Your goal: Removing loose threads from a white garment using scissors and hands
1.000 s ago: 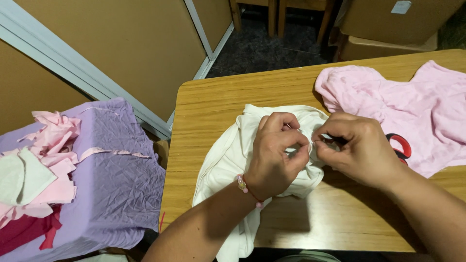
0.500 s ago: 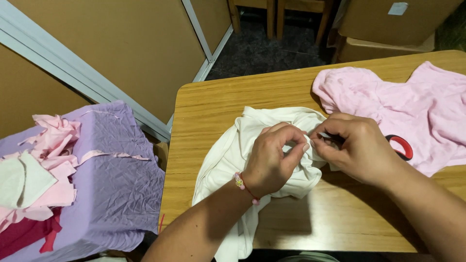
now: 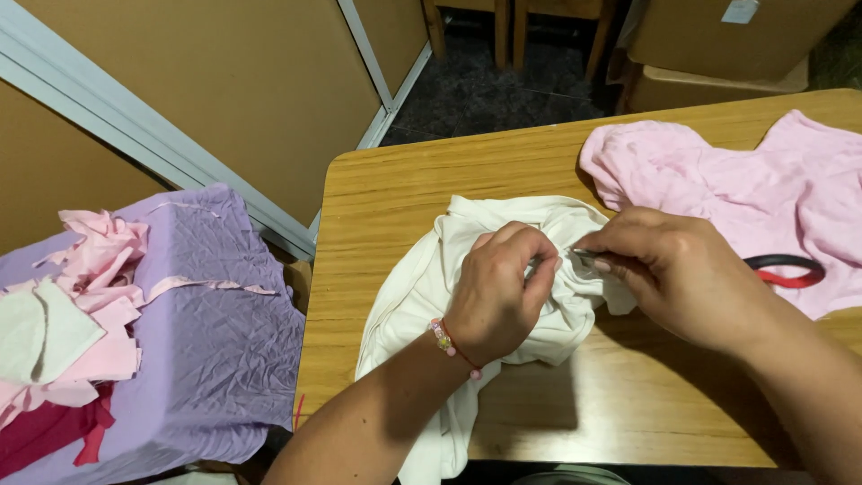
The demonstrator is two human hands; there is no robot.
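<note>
L hand bunches cream garment at worktop centre; R hand pinches small metal tool w/ fingertips at cloth

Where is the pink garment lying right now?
The pink garment lies spread on the wooden table's far right part, just beyond the right hand and beside the cream cloth.
</note>
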